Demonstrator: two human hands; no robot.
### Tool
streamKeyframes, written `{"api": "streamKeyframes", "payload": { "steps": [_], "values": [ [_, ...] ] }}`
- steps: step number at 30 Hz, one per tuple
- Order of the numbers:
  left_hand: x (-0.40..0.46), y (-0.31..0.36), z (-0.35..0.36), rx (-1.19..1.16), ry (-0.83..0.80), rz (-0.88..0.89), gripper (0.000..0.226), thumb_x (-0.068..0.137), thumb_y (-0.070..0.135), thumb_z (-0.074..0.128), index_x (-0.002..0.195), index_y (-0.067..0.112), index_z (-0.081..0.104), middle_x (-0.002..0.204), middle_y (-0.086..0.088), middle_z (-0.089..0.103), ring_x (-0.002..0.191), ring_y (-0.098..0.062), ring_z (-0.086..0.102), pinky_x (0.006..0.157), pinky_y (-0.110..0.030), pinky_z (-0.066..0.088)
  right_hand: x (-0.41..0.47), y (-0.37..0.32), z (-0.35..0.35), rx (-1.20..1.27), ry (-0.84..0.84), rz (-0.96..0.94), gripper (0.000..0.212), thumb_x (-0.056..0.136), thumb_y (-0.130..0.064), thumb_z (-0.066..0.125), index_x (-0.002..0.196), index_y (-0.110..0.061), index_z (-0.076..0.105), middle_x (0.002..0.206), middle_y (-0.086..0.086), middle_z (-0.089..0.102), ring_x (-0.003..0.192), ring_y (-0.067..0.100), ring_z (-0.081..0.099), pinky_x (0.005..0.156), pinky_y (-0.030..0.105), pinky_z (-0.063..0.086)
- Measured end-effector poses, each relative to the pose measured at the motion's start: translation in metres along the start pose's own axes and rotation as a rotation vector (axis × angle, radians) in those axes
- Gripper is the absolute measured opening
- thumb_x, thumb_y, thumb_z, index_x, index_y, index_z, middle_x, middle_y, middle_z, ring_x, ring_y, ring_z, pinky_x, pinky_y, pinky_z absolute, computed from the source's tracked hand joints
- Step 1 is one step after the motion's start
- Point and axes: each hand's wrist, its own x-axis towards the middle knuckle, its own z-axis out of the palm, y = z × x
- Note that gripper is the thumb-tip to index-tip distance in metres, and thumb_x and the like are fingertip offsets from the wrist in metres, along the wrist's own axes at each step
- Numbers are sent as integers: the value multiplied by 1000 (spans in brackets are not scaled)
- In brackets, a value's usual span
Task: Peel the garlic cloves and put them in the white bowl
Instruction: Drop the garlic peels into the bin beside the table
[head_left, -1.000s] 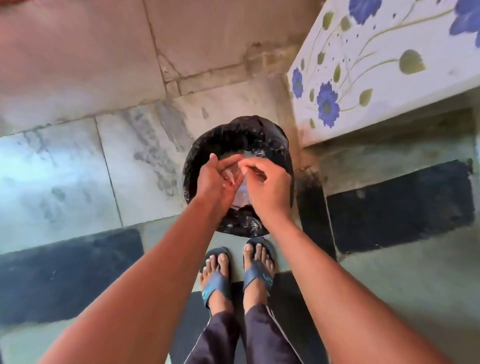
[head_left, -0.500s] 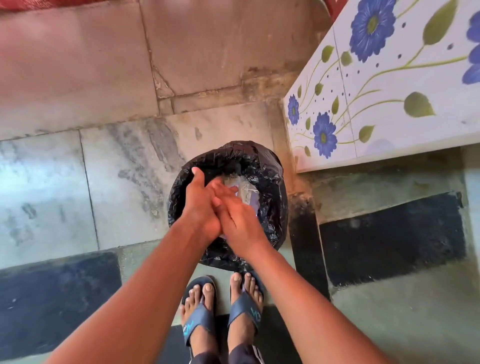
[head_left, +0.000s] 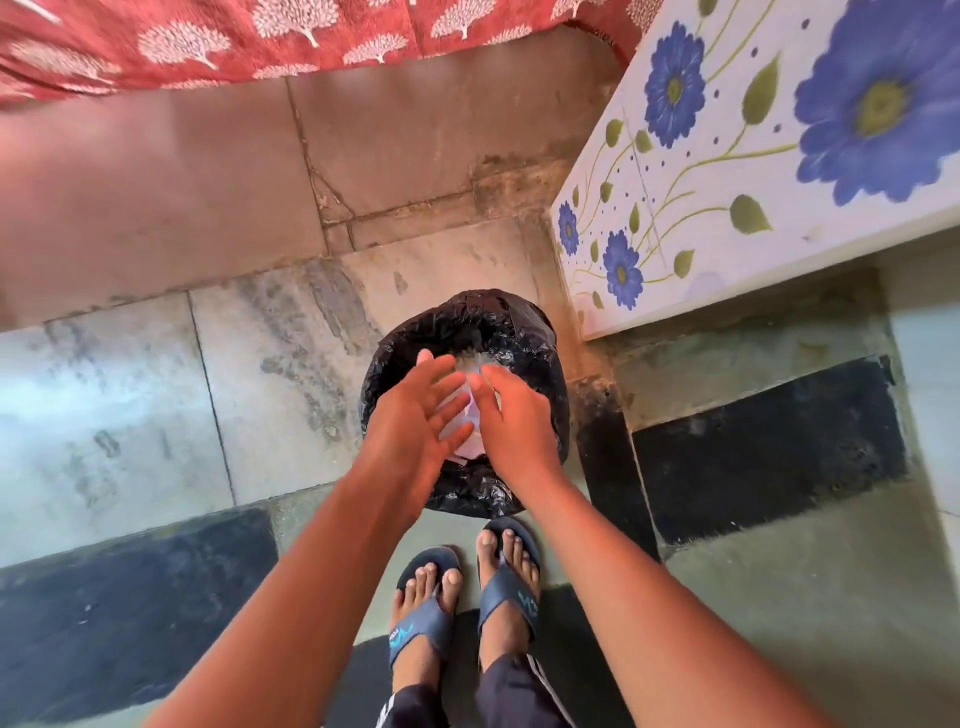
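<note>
I'm looking straight down at a bin lined with a black plastic bag (head_left: 524, 332), standing on the stone floor (head_left: 130, 395) just ahead of two feet in blue sandals (head_left: 506, 592). Both hands hang over its mouth. The left hand (head_left: 415, 421) is spread wide, fingers straight, holding nothing. The right hand (head_left: 514, 421) sits close beside it, fingers extended downward; I can't tell whether anything is pinched underneath. Between them, inside the bin, I see pale papery scraps (head_left: 470, 415), whitish and pinkish. To the right, a white surface painted with blue flowers (head_left: 753, 171). No garlic cloves or white bowl visible from here.
</note>
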Motion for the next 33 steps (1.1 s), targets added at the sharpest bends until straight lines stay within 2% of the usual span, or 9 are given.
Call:
{"api": "streamKeyframes", "payload": {
  "steps": [3, 5, 9, 15, 19, 22, 26, 30, 33],
  "values": [
    [-63, 24, 11, 196, 87, 96, 23, 103, 21, 56, 122, 18, 66, 124, -9, 72, 118, -28, 67, 107, -46, 50, -40, -48, -39, 107, 124, 65, 32, 103, -29, 56, 126, -11, 69, 116, 5, 74, 106, 14, 68, 95, 32, 52],
    [-110, 38, 20, 255, 108, 145, 18, 100, 13, 59, 115, 19, 68, 114, -9, 75, 113, -31, 69, 104, -48, 52, -73, -80, -67, 181, 177, 80, 25, 101, -26, 60, 121, -15, 71, 109, -1, 75, 96, 7, 69, 88, 29, 56],
    [-223, 78, 48, 400, 37, 310, 17, 101, 15, 61, 116, 19, 67, 107, -5, 76, 102, -25, 72, 89, -38, 56, -154, -158, -135, 343, 322, 80, 14, 99, -18, 63, 109, -17, 74, 96, -8, 75, 89, 5, 70, 79, 20, 55],
    [-392, 107, 83, 554, 3, 403, 23, 91, 24, 70, 113, 20, 70, 106, -6, 74, 105, -23, 70, 100, -47, 55, -299, -262, -239, 388, 492, 64, 12, 96, -14, 66, 103, -18, 75, 90, -10, 75, 85, 6, 70, 78, 22, 56],
    [-497, 99, 103, 640, -125, 397, 21, 89, 19, 70, 109, 13, 72, 100, -9, 76, 100, -27, 72, 96, -47, 57, -398, -304, -295, 415, 636, 36, 13, 95, -9, 66, 100, -18, 74, 88, -7, 74, 81, 10, 72, 74, 20, 54],
    [-543, 81, 117, 666, -274, 408, 14, 94, 6, 63, 106, 4, 70, 91, -10, 75, 84, -21, 69, 82, -36, 55, -453, -308, -319, 471, 773, 46, 12, 96, -9, 66, 102, -16, 73, 92, -7, 74, 83, 14, 72, 76, 23, 56],
    [-573, 48, 148, 800, -484, 424, 14, 93, 3, 61, 99, 11, 71, 93, -10, 76, 82, -14, 70, 79, -32, 54, -516, -286, -340, 543, 949, 89, 14, 96, -5, 66, 104, -13, 73, 91, -3, 75, 83, 14, 73, 74, 23, 55],
    [-584, 9, 193, 950, -619, 458, 11, 92, 5, 64, 94, 12, 73, 82, -7, 75, 76, -17, 68, 77, -36, 54, -553, -248, -367, 552, 1114, 164, 20, 95, -6, 67, 99, -24, 74, 90, -6, 76, 85, 15, 74, 77, 41, 61],
    [-590, -29, 233, 1139, -737, 594, 20, 89, 3, 66, 85, 21, 72, 80, 5, 74, 71, -8, 66, 76, -31, 53, -574, -219, -388, 572, 1231, 201, 26, 94, -4, 68, 98, -29, 73, 91, -7, 75, 84, 19, 73, 79, 45, 61]
  ]
}}
